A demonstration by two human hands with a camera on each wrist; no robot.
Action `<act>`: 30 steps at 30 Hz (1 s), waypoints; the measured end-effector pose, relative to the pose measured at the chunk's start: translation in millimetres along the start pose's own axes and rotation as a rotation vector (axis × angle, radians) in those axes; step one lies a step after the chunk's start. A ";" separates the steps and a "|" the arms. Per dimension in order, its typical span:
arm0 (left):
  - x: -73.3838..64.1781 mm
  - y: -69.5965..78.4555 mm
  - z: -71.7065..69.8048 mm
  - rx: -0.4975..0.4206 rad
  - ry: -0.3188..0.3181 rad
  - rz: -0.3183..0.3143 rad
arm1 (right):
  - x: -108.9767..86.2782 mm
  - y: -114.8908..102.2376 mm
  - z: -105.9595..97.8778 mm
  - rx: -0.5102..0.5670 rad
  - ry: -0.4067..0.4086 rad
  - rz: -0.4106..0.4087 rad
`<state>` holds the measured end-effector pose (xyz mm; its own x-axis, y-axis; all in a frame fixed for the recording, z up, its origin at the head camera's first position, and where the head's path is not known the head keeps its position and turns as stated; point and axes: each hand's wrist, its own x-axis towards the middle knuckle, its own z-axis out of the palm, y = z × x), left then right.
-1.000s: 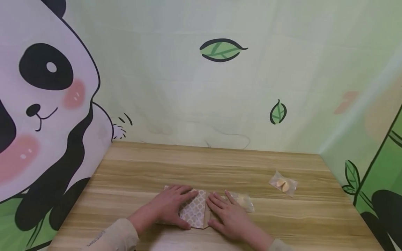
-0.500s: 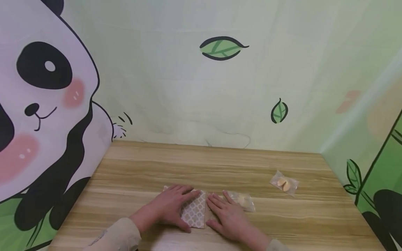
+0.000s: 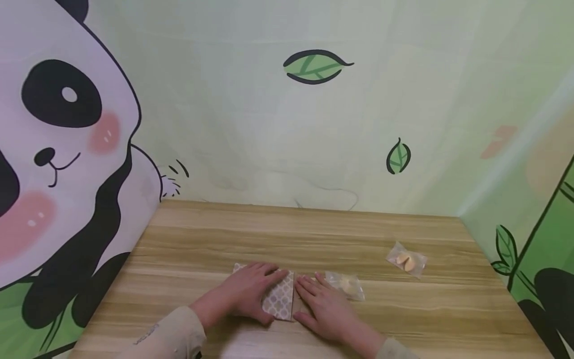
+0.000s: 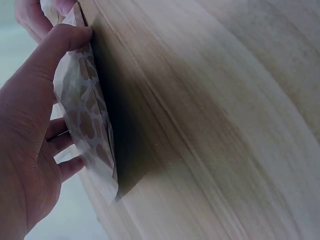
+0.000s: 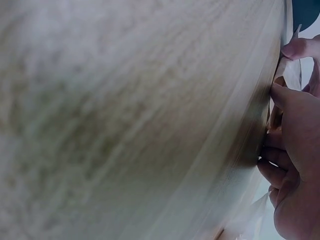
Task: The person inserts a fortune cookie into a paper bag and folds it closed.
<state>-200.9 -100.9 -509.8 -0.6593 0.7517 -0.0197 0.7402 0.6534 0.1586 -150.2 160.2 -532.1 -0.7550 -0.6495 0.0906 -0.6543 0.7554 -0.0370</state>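
Note:
A flat paper bag (image 3: 279,301) with a white and tan patchy print lies on the table in the head view, its plain brown strip (image 3: 299,308) on the right side. My left hand (image 3: 252,290) spans the bag, thumb at the near edge and fingertips by the far edge. In the left wrist view that thumb (image 4: 75,37) rests on the bag's edge, and the bag (image 4: 90,112) looks slightly puffed. My right hand (image 3: 326,308) lies with extended fingers across the brown strip, pressing it and hiding part of it.
Just beyond my right hand is a clear wrapped packet (image 3: 347,286) with something pale inside. Farther right lies a fortune cookie (image 3: 406,261) in a clear wrapper. The wooden table (image 3: 215,234) ends at a printed cloth backdrop (image 3: 233,109).
The brown strip lay tilted with an angled near corner; it now sits straighter beneath my right hand. My left thumb has drawn in slightly along the near edge.

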 end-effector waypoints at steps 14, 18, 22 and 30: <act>3.9 3.2 -7.2 -0.035 -0.045 -0.055 | 1.1 0.0 -2.0 -0.020 -0.007 -0.016; 4.3 4.2 -9.5 -0.047 -0.058 -0.070 | 1.2 -0.2 -1.3 -0.030 -0.005 -0.021; 4.8 4.4 -9.5 -0.052 -0.052 -0.077 | 1.1 0.1 -1.0 -0.034 -0.014 -0.019; 9.4 9.3 -6.0 -0.050 -0.048 -0.078 | 1.7 0.3 -3.0 -0.023 0.006 -0.035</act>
<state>-201.0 -88.3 -502.6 -0.7065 0.7030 -0.0809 0.6786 0.7055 0.2042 -151.6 159.7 -529.0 -0.7310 -0.6753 0.0977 -0.6793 0.7338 -0.0103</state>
